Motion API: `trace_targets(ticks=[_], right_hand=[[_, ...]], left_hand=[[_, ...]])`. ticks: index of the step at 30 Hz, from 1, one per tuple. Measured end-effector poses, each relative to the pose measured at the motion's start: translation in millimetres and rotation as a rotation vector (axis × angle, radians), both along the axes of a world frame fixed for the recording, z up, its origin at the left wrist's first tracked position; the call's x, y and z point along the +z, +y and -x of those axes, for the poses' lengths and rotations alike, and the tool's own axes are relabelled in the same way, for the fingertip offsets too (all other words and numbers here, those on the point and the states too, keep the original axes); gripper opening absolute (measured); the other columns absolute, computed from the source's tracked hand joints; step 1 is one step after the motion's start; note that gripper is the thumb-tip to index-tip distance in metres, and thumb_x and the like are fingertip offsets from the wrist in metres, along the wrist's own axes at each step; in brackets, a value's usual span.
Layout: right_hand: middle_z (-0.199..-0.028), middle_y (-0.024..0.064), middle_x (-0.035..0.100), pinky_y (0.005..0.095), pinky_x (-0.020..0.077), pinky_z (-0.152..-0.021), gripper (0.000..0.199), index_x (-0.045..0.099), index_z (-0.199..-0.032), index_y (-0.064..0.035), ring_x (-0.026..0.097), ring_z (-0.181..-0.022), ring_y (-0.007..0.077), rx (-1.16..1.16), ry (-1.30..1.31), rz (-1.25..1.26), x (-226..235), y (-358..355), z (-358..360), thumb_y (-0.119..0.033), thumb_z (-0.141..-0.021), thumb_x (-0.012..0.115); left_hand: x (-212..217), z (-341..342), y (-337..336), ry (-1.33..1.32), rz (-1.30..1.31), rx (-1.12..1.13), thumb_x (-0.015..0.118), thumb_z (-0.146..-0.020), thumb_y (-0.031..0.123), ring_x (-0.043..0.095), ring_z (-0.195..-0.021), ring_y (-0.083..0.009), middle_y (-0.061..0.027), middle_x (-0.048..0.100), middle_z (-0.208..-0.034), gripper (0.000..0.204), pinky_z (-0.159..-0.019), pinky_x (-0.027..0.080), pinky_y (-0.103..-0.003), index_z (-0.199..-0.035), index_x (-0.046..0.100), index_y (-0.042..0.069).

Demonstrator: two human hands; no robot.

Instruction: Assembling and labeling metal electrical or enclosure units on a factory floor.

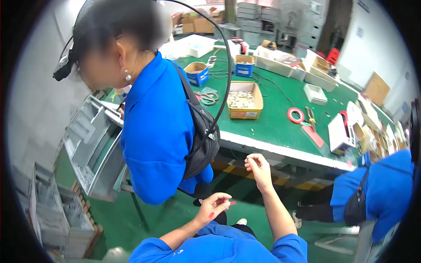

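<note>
- While both forearms rise from the lower edge, the left hand is held palm-up over the green floor, fingers loosely curled; a small red piece lies against the palm and another red bit shows at the fingertips.
- Right hand hangs in front of the table edge, fingers bent inward and close together; whether it grips anything I cannot tell.
- Table top is a smooth green mat with a white front edge.
- Near the middle stands a shallow cardboard box, rectangular, filled with small pale parts.
- Behind it are two small blue boxes with brown card liners; their contents cannot be made out.
- Scissors lie flat just left of the cardboard box.
- A red tape ring lies flat to the right, with a flat red strip near it.
- White trays line the far side of the table.
- A person in a blue shirt stands at left with a black mesh bag slung across, beside a grey metal housing.
- Another blue sleeve shows at right.
</note>
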State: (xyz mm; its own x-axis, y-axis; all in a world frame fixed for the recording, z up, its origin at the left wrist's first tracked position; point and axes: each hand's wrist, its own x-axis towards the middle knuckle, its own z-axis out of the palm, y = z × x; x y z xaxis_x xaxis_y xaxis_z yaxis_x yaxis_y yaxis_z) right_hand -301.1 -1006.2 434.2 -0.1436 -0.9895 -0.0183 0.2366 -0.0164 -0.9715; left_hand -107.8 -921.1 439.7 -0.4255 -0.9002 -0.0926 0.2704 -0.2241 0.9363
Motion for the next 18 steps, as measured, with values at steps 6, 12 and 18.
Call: trace_targets(ticks=[6,12,18], right_hand=[[-0.089,0.0074,0.058,0.0208,0.0431,-0.065,0.022,0.052,-0.098,-0.0012,0.054,-0.077,0.0103,0.24,0.004,0.002,-6.7,-109.5,-4.8,-0.016,-0.082,0.053],[-0.093,0.0059,0.058,0.0229,0.0432,-0.069,0.024,0.052,-0.102,-0.0026,0.054,-0.083,0.0113,0.435,-0.003,0.016,-2.1,-192.2,-43.2,-0.017,-0.082,0.053],[-0.098,0.0063,0.057,0.0261,0.0427,-0.076,0.029,0.051,-0.107,-0.0022,0.052,-0.091,0.0126,0.671,-0.017,0.114,-3.5,-225.9,-117.8,-0.014,-0.08,0.055]], left_hand=[[11.7,29.3,-68.9,0.021,0.083,0.228,0.053,-0.079,-0.002,0.048,-0.07,-0.0065,-0.0008,0.049,-0.079,0.023,-0.064,0.041,-0.019,-0.102,0.05,0.0],[3.3,40.2,-121.4,-0.03,0.116,0.273,0.054,-0.078,-0.001,0.048,-0.07,-0.0064,-0.0009,0.049,-0.081,0.026,-0.064,0.042,-0.019,-0.104,0.049,0.0],[13.7,24.7,-133.4,-0.104,0.01,0.472,0.052,-0.077,-0.004,0.05,-0.075,-0.0092,-0.0032,0.049,-0.084,0.026,-0.067,0.043,-0.021,-0.104,0.05,-0.001]])
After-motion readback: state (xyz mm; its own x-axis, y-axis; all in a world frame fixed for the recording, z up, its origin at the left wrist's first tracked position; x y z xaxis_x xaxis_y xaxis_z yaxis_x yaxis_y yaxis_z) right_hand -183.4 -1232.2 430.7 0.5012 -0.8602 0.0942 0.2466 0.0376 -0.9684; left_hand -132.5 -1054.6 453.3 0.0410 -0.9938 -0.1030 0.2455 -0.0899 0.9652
